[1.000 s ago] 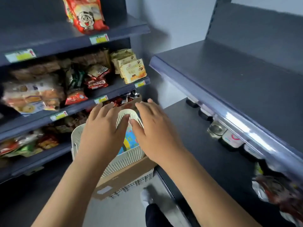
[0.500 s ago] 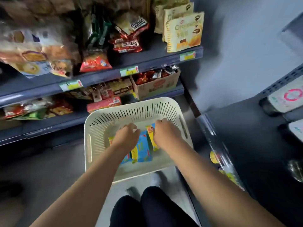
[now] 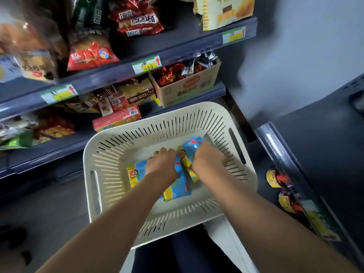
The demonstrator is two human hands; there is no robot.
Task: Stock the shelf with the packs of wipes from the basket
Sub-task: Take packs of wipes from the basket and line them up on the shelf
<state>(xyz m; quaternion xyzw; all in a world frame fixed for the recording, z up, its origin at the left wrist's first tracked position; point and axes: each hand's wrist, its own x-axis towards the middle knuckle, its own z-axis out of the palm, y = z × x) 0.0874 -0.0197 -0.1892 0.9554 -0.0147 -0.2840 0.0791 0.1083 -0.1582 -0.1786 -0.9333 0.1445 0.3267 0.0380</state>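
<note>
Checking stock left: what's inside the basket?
Blue-and-yellow packs lie on the basket floor. The left hand is on them; the right hand grips one. Hands cover part, so the count cannot be told.

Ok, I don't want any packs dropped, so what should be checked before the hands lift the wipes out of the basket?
1. Hold of left hand: ok, its fingers curl over the packs of wipes.
2. Hold of right hand: ok, its fingers curl over the far pack.
3. Fingertips under the packs: cannot tell, they are hidden.
4. Support of the basket: cannot tell, its underside is hidden.
5. Room on the dark shelf to the right: ok, bare surface shows.
</note>
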